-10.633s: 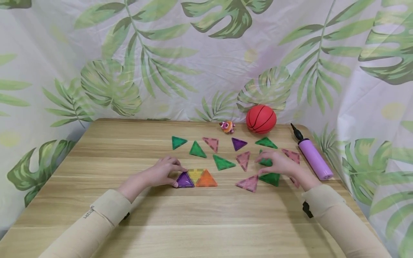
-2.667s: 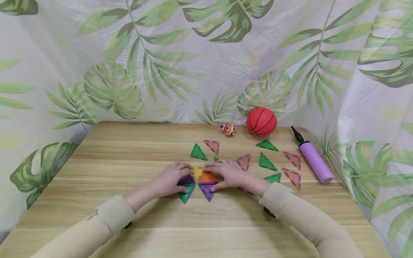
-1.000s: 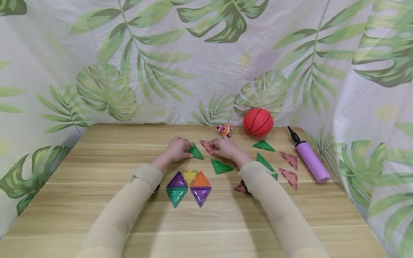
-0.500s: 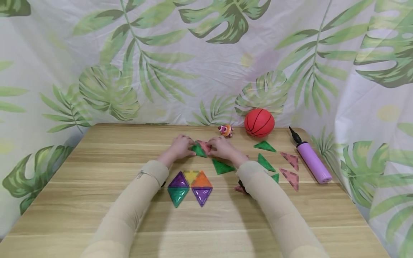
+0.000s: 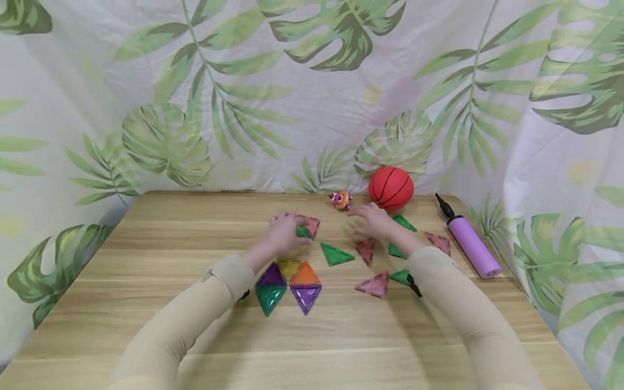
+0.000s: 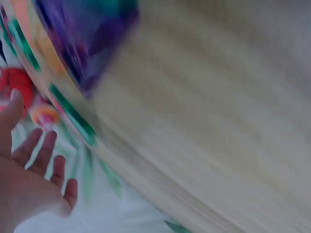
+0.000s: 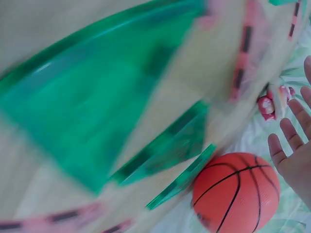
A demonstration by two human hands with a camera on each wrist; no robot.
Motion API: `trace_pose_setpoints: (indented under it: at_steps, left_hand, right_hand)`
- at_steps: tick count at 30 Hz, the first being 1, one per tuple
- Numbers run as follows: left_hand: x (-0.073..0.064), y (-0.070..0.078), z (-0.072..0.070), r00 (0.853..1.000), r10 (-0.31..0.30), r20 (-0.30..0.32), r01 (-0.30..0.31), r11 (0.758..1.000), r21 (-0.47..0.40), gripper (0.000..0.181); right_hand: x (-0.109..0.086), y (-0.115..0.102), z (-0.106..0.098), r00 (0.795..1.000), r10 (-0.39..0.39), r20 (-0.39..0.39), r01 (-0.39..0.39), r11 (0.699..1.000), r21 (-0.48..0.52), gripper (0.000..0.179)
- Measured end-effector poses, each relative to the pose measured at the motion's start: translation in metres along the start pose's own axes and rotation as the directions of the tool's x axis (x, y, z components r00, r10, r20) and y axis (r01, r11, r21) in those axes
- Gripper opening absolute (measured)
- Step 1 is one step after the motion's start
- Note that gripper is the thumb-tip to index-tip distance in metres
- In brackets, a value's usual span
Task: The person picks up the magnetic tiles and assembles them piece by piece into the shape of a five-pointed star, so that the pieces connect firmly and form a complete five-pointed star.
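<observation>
My left hand [image 5: 286, 234] hovers with loosely spread fingers beside a green triangle tile [image 5: 303, 232] and a pink triangle tile [image 5: 312, 223] laid edge to edge. Nothing sits in its fingers [image 6: 43, 153] in the left wrist view. My right hand [image 5: 374, 222] is raised in front of the ball with relaxed fingers [image 7: 294, 135], holding nothing. Closer to the person, joined triangle tiles form a partial ring: dark purple [image 5: 271, 275], yellow [image 5: 290, 270], orange [image 5: 305, 275], teal [image 5: 270, 297] and lighter purple [image 5: 306, 296].
Loose green [image 5: 335, 254] and pink [image 5: 372, 285] triangle tiles lie to the right, some partly behind the right arm. A red ball [image 5: 391, 187] and small toy figure [image 5: 340, 200] stand at the table's back. A purple hand pump [image 5: 473, 246] lies at the right edge.
The pink tile has come leftward against the green one. The right hand has let go and moved right; the left hand has released the green tile. Earlier, teal and purple tiles joined the ring.
</observation>
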State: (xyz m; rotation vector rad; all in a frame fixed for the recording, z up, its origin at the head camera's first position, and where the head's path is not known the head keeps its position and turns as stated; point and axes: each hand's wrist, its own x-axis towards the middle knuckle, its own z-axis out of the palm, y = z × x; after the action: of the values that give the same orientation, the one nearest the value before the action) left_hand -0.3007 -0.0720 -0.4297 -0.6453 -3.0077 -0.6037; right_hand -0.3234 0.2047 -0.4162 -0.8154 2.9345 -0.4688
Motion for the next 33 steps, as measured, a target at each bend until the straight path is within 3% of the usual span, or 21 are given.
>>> trace_pose_setpoints:
  at_steps: [5,10,14,18,24,28,33]
  left_hand:
    - [-0.018,0.021,0.010,0.999,0.045,0.022,-0.045,0.999,0.005,0.053]
    - [-0.024,0.029,0.020,0.991,0.111,0.074,-0.110,0.994,-0.012,0.057]
    - [-0.028,0.030,0.025,0.975,0.168,0.144,-0.169,0.986,-0.009,0.060]
    - [-0.031,0.029,0.027,0.954,0.237,0.183,-0.244,0.970,0.020,0.059]
    - [-0.031,0.025,0.026,0.930,0.307,0.203,-0.324,0.944,0.056,0.055]
    - [-0.029,0.021,0.027,0.919,0.328,0.219,-0.348,0.936,0.057,0.055]
    - [-0.024,0.013,0.027,0.910,0.345,0.232,-0.367,0.928,0.060,0.052]
  right_hand:
    - [-0.029,0.013,0.001,0.996,-0.073,0.044,0.074,0.997,-0.017,0.052]
    - [-0.046,0.021,0.006,0.983,-0.161,0.087,0.160,0.987,0.020,0.051]
    - [-0.052,0.025,0.013,0.967,-0.223,0.124,0.223,0.975,0.013,0.047]
    - [-0.055,0.024,0.018,0.960,-0.264,0.095,0.265,0.964,-0.001,0.043]
    - [-0.052,0.016,0.020,0.995,-0.074,0.066,0.075,0.997,-0.012,0.046]
    - [-0.044,0.011,0.025,0.999,0.028,0.039,-0.026,0.997,-0.068,0.048]
    - [-0.034,0.003,0.029,0.997,0.077,0.007,-0.075,0.990,-0.119,0.050]
